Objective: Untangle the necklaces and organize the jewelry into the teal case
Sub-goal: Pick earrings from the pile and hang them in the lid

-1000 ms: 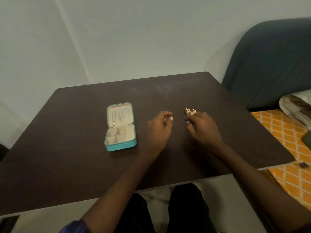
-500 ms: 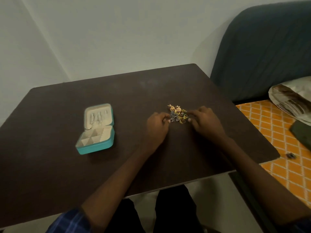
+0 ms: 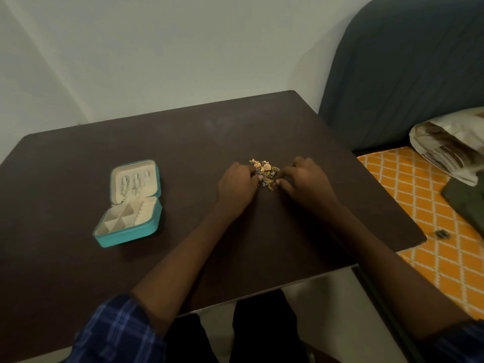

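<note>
A small tangled heap of gold jewelry (image 3: 265, 172) lies on the dark brown table (image 3: 183, 142), right of centre. My left hand (image 3: 237, 186) presses against its left side and my right hand (image 3: 303, 182) against its right side, fingertips of both curled into the heap. The teal case (image 3: 131, 203) lies open to the left, about a hand's length from my left hand. Its cream lid holds several silvery hanging pieces and its base has empty-looking compartments. Which strands my fingers pinch is hidden.
The table's near edge runs just above my lap. On the right stands a bed with an orange patterned sheet (image 3: 440, 244), a pillow (image 3: 450, 150), a dark cloth (image 3: 468, 200) and a blue-grey headboard (image 3: 408, 69). A pale wall rises behind the table.
The view has swung, so the case sits further left. Both hands have closed in on the jewelry heap from either side; a second ago they were apart, with the heap mostly hidden behind my right hand.
</note>
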Available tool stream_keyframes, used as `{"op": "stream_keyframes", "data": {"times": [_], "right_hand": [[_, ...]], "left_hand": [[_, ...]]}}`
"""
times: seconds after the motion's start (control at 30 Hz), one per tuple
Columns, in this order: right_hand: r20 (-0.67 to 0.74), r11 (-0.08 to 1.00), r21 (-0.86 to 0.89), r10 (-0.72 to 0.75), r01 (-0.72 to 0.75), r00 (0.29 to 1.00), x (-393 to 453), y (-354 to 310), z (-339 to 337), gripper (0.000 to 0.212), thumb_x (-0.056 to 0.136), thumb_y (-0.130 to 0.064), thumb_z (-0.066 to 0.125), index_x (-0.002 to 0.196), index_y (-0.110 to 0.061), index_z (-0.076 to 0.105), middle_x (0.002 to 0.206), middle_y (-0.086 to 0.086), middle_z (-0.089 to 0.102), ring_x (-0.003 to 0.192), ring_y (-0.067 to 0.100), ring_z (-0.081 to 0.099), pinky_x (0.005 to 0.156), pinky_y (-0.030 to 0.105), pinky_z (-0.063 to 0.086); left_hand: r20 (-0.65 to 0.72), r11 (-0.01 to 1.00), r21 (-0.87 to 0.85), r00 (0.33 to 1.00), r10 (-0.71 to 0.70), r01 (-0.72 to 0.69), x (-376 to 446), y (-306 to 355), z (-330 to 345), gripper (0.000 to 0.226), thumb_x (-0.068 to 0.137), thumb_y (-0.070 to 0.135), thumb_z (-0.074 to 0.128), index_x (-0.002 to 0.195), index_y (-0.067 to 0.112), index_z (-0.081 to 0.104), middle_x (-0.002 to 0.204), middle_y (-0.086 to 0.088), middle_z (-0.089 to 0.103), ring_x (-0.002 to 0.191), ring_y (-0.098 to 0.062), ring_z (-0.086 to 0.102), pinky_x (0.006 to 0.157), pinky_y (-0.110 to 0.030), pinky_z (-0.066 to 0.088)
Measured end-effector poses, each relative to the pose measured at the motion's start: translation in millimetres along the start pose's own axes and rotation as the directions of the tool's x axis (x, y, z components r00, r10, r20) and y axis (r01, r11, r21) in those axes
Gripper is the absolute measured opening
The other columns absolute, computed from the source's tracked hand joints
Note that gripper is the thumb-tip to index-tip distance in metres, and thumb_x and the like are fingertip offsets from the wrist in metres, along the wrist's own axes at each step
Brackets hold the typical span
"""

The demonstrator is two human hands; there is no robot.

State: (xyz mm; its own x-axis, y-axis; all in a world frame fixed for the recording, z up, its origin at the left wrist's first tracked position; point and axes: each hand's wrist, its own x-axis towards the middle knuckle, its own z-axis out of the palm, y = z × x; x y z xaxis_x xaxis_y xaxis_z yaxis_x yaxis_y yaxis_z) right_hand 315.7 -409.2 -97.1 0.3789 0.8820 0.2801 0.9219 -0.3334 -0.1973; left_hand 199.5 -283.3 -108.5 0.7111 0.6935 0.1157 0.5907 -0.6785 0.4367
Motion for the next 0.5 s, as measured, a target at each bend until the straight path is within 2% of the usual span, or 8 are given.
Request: {"op": "stream_keyframes", "data": {"times": [0.13, 0.27, 0.37, 0.43, 0.5], "right_hand": [[-0.031, 1.0, 0.016, 0.004, -0.004, 1.0, -0.1, 3.9, 0.9, 0.022, 0.087, -0.029, 0.061, 0.094, -0.009, 0.068, 0.097, 0.013, 0.058, 0.09, 0.028, 0.049, 0.07, 0.029, 0.032], [-0.059, 0.999, 0.041, 0.027, -0.024, 0.998, 1.2, 4.3, 3.5, 0.021, 0.086, -0.027, 0.062, 0.095, -0.008, 0.067, 0.095, 0.013, 0.059, 0.089, 0.03, 0.051, 0.071, 0.033, 0.038], [-0.071, 0.998, 0.063, 0.036, -0.032, 0.997, 3.0, 0.7, 6.1, 0.02, 0.085, -0.025, 0.063, 0.093, -0.007, 0.067, 0.093, 0.014, 0.06, 0.088, 0.031, 0.052, 0.07, 0.034, 0.039], [-0.091, 0.996, 0.077, 0.046, -0.039, 0.995, 5.3, -4.0, 6.8, 0.018, 0.084, -0.024, 0.063, 0.09, -0.007, 0.068, 0.091, 0.014, 0.06, 0.087, 0.032, 0.052, 0.069, 0.034, 0.038], [-0.096, 0.994, 0.093, 0.058, -0.049, 0.994, 8.3, -10.1, 7.1, 0.018, 0.084, -0.024, 0.063, 0.089, -0.008, 0.068, 0.091, 0.013, 0.059, 0.088, 0.031, 0.052, 0.068, 0.032, 0.036]], "left_hand": [[-0.011, 0.991, -0.13, 0.999, -0.035, 0.033, 0.8, 0.4, -2.4, 0.009, 0.084, 0.032, 0.062, 0.079, 0.025, 0.061, 0.091, -0.003, 0.065, 0.084, -0.019, 0.061, 0.075, -0.036, 0.053], [-0.023, 0.986, -0.165, 0.999, -0.04, 0.036, 0.2, -2.9, -1.5, 0.011, 0.084, 0.025, 0.06, 0.074, 0.023, 0.056, 0.087, -0.004, 0.064, 0.078, -0.017, 0.059, 0.066, -0.03, 0.048], [-0.024, 0.986, -0.166, 0.999, -0.029, 0.024, -2.9, -4.4, -1.8, 0.005, 0.085, 0.019, 0.058, 0.087, 0.023, 0.062, 0.093, -0.004, 0.065, 0.085, -0.019, 0.06, 0.07, -0.029, 0.045], [-0.02, 0.991, -0.136, 1.0, -0.007, 0.004, -4.3, -6.3, -2.5, 0.022, 0.087, 0.017, 0.056, 0.106, 0.02, 0.066, 0.1, -0.007, 0.067, 0.092, -0.023, 0.061, 0.079, -0.032, 0.048], [-0.008, 0.995, -0.087, 0.999, 0.038, -0.038, -5.5, -7.5, -3.7, 0.028, 0.089, 0.018, 0.054, 0.113, 0.019, 0.067, 0.102, -0.011, 0.067, 0.093, -0.027, 0.062, 0.08, -0.033, 0.048]]}}
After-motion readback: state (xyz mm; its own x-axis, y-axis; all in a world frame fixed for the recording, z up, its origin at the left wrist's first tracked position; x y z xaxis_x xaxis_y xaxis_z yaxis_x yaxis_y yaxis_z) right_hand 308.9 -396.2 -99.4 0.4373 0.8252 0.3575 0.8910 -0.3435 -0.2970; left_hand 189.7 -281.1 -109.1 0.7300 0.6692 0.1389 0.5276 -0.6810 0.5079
